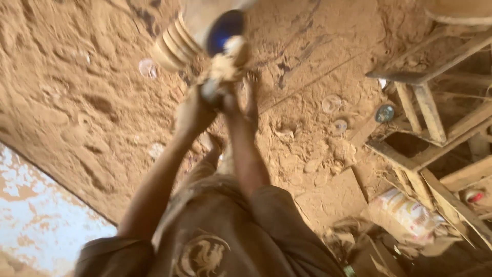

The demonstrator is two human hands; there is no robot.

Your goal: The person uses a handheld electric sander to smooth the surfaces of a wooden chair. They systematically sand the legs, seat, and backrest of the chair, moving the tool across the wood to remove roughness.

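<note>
Both my arms reach forward over a sawdust-covered floor (77,102). My left hand (196,112) is closed around the lower end of a pale, rough wooden piece (224,64). My right hand (247,91) lies against the same piece from the right, its fingers blurred. Just beyond the hands is a cream ribbed cylindrical object (176,45) with a dark blue round part (224,28) beside it. The pale piece touches that blue part. Motion blur hides the finer details. My brown shirt (220,241) fills the bottom of the view.
A rough wooden frame (425,102) stands at the right, with planks and scraps below it. A white printed bag (405,211) lies near its foot. Small round lids (332,103) dot the sawdust. A white, patchy surface (41,220) shows at lower left.
</note>
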